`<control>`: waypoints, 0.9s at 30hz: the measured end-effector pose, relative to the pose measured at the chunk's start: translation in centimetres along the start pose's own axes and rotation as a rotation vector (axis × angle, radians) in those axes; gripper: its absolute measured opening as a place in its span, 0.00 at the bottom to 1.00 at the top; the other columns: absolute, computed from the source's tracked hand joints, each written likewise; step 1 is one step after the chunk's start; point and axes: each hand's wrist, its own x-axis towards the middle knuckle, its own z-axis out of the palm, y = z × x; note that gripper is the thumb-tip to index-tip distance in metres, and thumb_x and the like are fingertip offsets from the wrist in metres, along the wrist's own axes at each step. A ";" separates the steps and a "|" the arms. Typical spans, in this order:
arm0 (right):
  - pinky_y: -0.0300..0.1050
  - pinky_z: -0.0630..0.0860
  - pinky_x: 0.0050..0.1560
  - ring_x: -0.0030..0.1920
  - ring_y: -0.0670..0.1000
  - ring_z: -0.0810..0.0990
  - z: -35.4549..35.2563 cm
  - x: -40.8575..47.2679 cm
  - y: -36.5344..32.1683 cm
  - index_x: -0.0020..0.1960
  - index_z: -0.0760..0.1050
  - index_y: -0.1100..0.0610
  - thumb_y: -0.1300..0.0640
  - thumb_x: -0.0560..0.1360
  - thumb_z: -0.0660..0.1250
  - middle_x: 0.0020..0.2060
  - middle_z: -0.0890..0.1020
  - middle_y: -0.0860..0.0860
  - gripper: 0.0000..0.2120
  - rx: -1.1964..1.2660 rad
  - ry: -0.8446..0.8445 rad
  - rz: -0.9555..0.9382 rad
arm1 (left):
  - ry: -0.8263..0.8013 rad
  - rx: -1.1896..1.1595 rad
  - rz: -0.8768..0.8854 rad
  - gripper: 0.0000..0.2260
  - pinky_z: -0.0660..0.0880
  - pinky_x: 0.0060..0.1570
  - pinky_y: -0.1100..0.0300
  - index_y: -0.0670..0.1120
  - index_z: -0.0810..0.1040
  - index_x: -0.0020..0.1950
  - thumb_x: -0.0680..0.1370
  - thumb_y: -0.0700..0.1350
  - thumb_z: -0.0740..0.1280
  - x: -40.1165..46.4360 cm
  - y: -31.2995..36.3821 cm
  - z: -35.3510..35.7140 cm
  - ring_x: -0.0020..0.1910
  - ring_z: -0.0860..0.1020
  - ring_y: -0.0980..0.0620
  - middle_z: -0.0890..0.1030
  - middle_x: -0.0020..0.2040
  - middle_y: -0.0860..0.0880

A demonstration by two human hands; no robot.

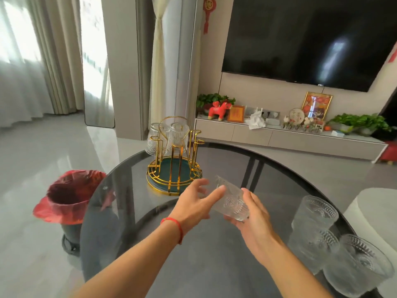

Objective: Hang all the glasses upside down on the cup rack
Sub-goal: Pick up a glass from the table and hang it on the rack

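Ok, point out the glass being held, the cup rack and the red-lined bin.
held glass (231, 202): head view, on its patterned side wall between both hands.
cup rack (171, 151): head view, on a gold upright above the teal tray.
red-lined bin (68, 196): head view, on the red bag at its rim.

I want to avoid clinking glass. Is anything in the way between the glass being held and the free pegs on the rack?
Nothing visible: the held glass is near the cup rack, whose front pegs are bare. Two hung glasses sit at its far side.
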 end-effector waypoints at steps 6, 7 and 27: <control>0.57 0.82 0.54 0.69 0.59 0.78 0.8 3.4 -1.8 0.74 0.72 0.49 0.50 0.85 0.64 0.70 0.78 0.54 0.18 0.047 0.252 -0.060 | 0.204 1.027 0.150 0.32 0.49 0.77 0.37 0.55 0.53 0.81 0.79 0.66 0.46 3.4 -6.0 -2.6 0.82 0.45 0.43 0.51 0.83 0.44; 0.55 0.81 0.52 0.69 0.58 0.77 1.2 4.5 -2.8 0.74 0.72 0.49 0.50 0.84 0.64 0.72 0.77 0.53 0.19 0.044 0.294 -0.078 | 0.199 1.096 0.118 0.32 0.45 0.77 0.35 0.55 0.48 0.82 0.79 0.66 0.45 3.9 -6.7 -2.6 0.81 0.41 0.43 0.46 0.84 0.44; 0.47 0.77 0.54 0.61 0.55 0.82 13.8 18.7 -11.7 0.63 0.83 0.54 0.48 0.68 0.79 0.61 0.85 0.53 0.25 -0.557 0.195 -0.398 | 0.199 1.218 0.130 0.34 0.47 0.76 0.32 0.52 0.39 0.81 0.79 0.62 0.44 5.0 -8.9 -2.2 0.80 0.38 0.37 0.47 0.83 0.41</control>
